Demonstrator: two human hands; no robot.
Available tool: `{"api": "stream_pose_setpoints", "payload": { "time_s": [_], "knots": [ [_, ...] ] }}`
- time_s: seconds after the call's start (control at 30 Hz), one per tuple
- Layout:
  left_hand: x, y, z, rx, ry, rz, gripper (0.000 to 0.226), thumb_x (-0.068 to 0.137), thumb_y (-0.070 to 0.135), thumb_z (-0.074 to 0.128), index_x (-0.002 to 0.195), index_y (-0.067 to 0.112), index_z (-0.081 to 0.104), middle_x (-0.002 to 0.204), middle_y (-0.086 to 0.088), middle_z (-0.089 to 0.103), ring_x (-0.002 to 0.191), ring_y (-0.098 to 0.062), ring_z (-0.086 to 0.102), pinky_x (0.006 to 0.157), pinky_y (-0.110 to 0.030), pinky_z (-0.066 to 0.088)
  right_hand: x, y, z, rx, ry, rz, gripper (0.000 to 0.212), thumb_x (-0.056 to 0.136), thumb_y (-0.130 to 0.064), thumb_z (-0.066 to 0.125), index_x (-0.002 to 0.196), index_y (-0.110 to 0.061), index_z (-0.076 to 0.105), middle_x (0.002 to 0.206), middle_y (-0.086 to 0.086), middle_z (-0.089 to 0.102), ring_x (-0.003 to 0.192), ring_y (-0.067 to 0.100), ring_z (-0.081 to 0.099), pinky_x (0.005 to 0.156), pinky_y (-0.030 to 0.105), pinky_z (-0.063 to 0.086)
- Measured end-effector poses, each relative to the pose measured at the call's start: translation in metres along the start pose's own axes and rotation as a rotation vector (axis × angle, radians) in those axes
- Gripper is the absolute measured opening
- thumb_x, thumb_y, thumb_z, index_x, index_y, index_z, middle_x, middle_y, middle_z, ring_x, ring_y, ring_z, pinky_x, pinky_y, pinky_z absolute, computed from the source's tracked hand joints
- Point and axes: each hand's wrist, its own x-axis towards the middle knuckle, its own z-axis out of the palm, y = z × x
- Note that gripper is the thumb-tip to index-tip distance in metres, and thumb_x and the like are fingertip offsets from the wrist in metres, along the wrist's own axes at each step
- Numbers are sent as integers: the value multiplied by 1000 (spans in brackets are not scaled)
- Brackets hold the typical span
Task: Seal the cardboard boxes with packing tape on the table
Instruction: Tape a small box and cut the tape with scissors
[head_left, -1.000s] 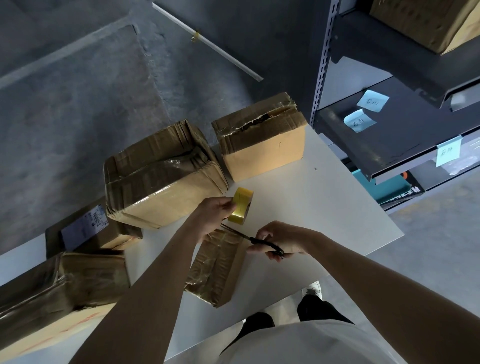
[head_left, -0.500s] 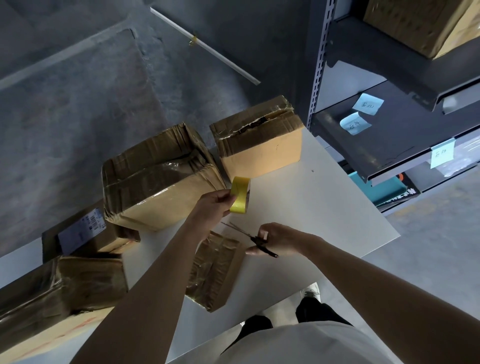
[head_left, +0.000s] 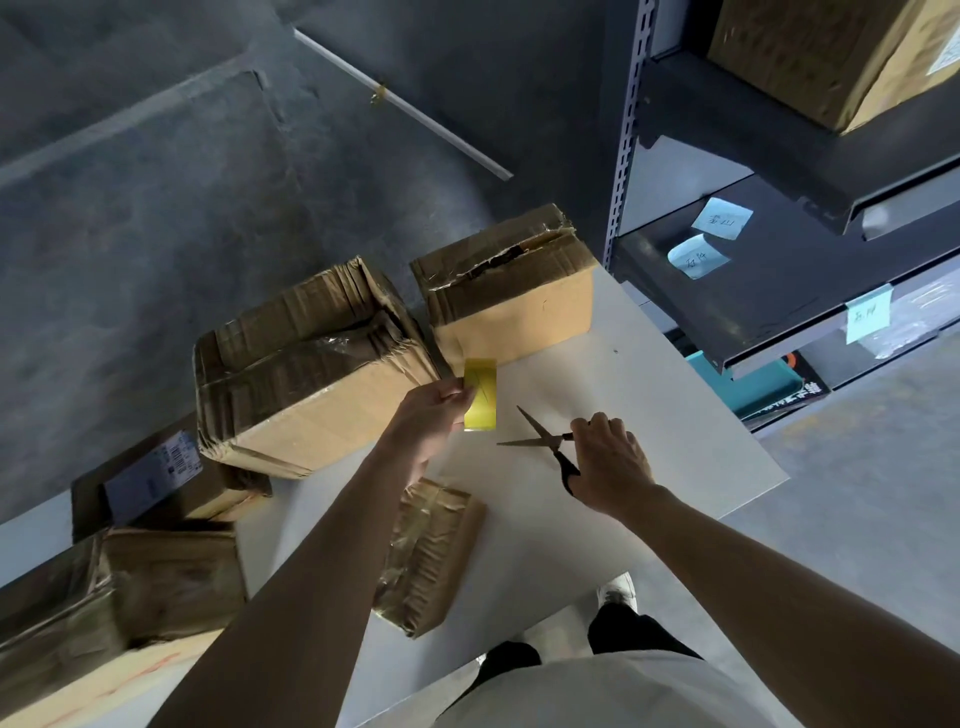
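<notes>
My left hand (head_left: 434, 413) grips a yellow roll of packing tape (head_left: 480, 395) held on edge above the white table (head_left: 649, 405). To its right, my right hand (head_left: 608, 457) holds scissors (head_left: 543, 441) with the blades spread, pointing left toward the roll. A small flat box wrapped in tape (head_left: 431, 553) lies under my left forearm. Behind the roll stand a large taped box (head_left: 306, 364) and a second box (head_left: 511, 288) whose top seam gapes.
More cardboard boxes sit at the left: one with a printed label (head_left: 156, 478) and a big one at the near left corner (head_left: 104, 608). A grey metal shelf rack (head_left: 779, 270) with blue notes stands right of the table. The table's right edge drops to concrete floor.
Both hands have risen off the small flat box. The tape roll went up and right, and the scissors swung away to the right with blades now apart.
</notes>
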Motion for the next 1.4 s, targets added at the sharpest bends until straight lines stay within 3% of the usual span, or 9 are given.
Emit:
{"api": "stream_pose_setpoints", "payload": {
  "time_s": [0.17,0.37,0.57,0.73,0.9,1.0,1.13,1.27,1.4],
  "knots": [
    [1,2,6,56,-20,18,29,98,23,61,125,15,64,111,5,66,100,-13,61,83,-23,49,1,6,0,-83,2,-18,48,93,-25,56,136,-11,40,131,9,44,122,28,44,96,33,39],
    [-4,3,15,383,-79,173,30,100,19,56,128,10,63,122,-2,66,113,-12,59,92,-28,44,3,0,-6,-200,-40,-15,42,92,-20,54,132,-12,47,129,11,43,122,30,39,96,36,34],
    [-7,-2,20,851,-117,254,33,101,24,51,133,22,61,129,-1,61,120,-22,53,101,-39,43,5,-11,-22,208,313,-289,46,85,-30,58,128,-16,52,115,11,54,99,30,54,77,43,51],
    [-18,5,24,1068,-147,368,39,102,20,49,138,34,54,128,5,57,131,-16,31,108,-31,19,4,-33,-38,385,240,-443,57,87,-55,59,125,-14,55,120,2,59,109,19,49,80,31,46],
    [-27,8,22,994,-99,450,30,98,21,58,126,29,64,118,14,51,126,-9,31,111,-31,19,1,-44,-41,534,63,-381,48,89,-36,71,129,-14,54,117,0,62,102,12,48,80,25,38],
    [-26,5,12,804,39,587,29,93,17,65,120,27,63,123,13,55,127,-9,39,110,-30,25,-1,-45,-39,614,91,-314,51,89,-31,72,136,-20,57,113,3,67,105,18,56,81,18,33],
    [-19,4,-5,503,120,405,47,92,15,66,137,17,52,136,-2,53,127,-12,48,97,-18,36,-5,-44,-39,633,127,-231,37,87,-31,74,118,-14,66,94,-5,58,85,11,52,65,6,32],
    [-19,-7,-7,544,39,259,58,90,28,70,142,14,48,139,-2,54,126,-13,51,105,-31,42,-13,-46,-35,712,129,-229,27,86,-31,76,95,-8,63,82,-1,57,66,6,51,59,10,36],
    [-25,-10,-1,527,47,307,40,90,30,70,128,20,63,127,0,64,116,-11,59,104,-38,46,-15,-47,-30,744,140,-276,26,86,-30,77,91,-11,60,79,-4,58,66,5,55,57,12,37]
  ]
}}
